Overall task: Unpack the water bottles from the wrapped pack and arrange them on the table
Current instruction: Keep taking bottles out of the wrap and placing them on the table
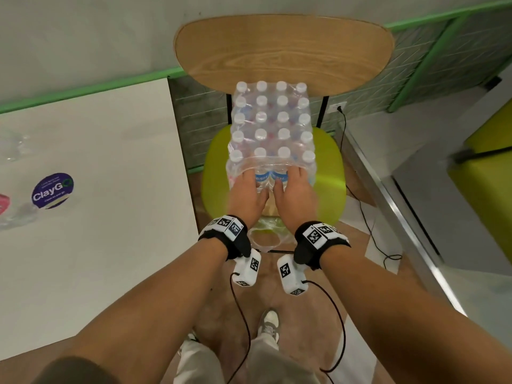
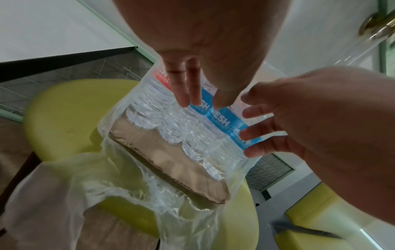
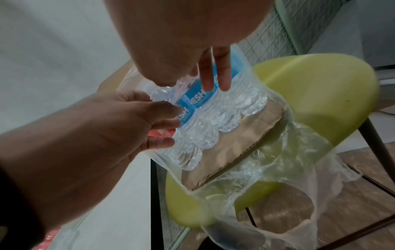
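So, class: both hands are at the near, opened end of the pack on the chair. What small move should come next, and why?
Probably close the left hand and right hand each on a front bottle and draw it out. The plastic wrap is already torn open there, both hands' fingers lie straight on the blue labels, and the table waits to the left.

It looked like a cafeteria or office break room: a white bench (image 1: 91, 151) bore a "ClayGo" clean-up sticker (image 1: 52, 190), beside green-cushioned wooden chairs (image 1: 285, 51) and green-trimmed walls
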### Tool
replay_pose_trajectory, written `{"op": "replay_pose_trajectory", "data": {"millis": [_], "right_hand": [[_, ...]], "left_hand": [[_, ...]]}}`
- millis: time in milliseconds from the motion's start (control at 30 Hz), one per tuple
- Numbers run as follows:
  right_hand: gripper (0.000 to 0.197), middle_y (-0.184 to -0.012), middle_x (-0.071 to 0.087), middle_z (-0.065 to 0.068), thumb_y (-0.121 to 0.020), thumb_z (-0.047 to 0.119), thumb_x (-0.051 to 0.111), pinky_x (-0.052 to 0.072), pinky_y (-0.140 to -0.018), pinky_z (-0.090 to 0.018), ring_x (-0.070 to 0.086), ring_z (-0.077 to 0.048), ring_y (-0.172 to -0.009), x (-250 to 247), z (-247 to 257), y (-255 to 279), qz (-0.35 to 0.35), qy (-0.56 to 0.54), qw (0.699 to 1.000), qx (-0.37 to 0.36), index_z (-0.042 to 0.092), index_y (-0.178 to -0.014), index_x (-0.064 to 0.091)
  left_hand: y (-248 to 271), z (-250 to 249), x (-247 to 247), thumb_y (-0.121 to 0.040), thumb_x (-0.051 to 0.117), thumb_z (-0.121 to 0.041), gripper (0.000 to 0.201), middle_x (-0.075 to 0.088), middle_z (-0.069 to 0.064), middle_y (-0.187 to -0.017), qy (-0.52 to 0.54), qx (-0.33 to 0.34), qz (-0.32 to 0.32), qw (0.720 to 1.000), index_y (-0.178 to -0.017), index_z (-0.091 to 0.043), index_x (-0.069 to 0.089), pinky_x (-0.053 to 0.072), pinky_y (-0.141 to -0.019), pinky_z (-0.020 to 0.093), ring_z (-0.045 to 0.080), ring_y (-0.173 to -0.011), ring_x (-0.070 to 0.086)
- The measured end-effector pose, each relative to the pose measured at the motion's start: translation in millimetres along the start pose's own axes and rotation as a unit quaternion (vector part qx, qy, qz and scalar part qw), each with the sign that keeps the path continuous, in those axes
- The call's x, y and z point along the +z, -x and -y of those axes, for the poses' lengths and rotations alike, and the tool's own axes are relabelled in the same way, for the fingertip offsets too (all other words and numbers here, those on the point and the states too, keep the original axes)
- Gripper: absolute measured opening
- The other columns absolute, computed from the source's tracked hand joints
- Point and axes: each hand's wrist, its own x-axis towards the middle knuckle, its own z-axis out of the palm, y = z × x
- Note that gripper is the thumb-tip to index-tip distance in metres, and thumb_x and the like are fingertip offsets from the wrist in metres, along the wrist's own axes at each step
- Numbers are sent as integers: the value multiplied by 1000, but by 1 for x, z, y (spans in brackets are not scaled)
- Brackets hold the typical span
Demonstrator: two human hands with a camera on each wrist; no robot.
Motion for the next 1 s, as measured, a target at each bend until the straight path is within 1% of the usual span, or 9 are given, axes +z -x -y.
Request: {"op": "replay_pose_trajectory", "data": {"millis": [100,167,233,333,533,633,700,833,1000], "right_hand": [[31,-120,54,-8,-98,34,51,43,-67,-33,62,-31,-98,3,-6,-2,7,8,999,35,12,-119,54],[33,-113,60,-9,-97,39,53,46,-73,-35,62,-29,-98,3,-9,-11,38,-2,998,47,10,-111,59],[29,-100,66,-9,-93,40,58,42,-68,-31,64,-28,-91,1,-14,-21,47,-15,998,46,12,-97,63],[25,-85,68,-10,-87,41,60,40,-59,-30,65,-31,-81,2,-19,-30,48,-11,998,50,17,-81,60],[43,-95,70,-10,-89,54,61,44,-64,-32,67,-31,-86,4,-11,-26,27,56,997,34,13,-101,65],[49,-93,69,-9,-85,61,63,43,-61,-32,66,-30,-85,5,0,-22,11,68,997,38,13,-96,65],[48,-99,66,-11,-82,57,69,47,-66,-36,63,-31,-94,6,7,-16,-6,62,998,18,13,-101,62],[59,-119,55,-12,-82,51,70,53,-81,-43,52,-31,-114,14,16,0,-3,40,999,1,12,-121,48],[48,-97,51,3,-78,52,65,49,-67,-35,51,-20,-86,23,46,29,-5,6,996,-91,19,-104,44]], "left_hand": [[-1,-2,3,-88,66,-28,30,56,6,-102,-34,-9,-27,999,-108,-9,52,43,-71,31,24,-92,55],[-5,-5,5,-86,69,-30,37,54,8,-108,-51,-16,-47,997,-112,-10,52,48,-75,35,26,-98,54],[-8,-5,9,-81,73,-33,47,52,8,-115,-81,-6,-59,995,-120,-14,54,52,-84,40,27,-104,54],[-6,-3,10,-74,78,-39,53,51,5,-117,-102,-10,-59,993,-120,-22,59,55,-82,40,24,-101,57],[17,7,0,-81,72,-37,58,51,1,-126,-89,35,-13,995,-133,-26,49,55,-82,40,22,-112,55],[31,22,-11,-84,72,-35,65,50,-3,-138,-19,55,12,998,-141,-22,42,51,-94,36,17,-120,54],[39,28,-22,-85,71,-39,68,47,-5,-146,16,53,20,998,-143,-22,42,46,-104,33,12,-129,51],[59,37,-51,-79,74,-47,62,59,-13,-130,59,32,-17,998,-135,-32,51,52,-95,35,8,-117,59],[90,72,-97,-76,80,-38,55,63,-11,-116,129,-19,-122,984,-125,-27,58,55,-89,34,6,-107,62]]}}
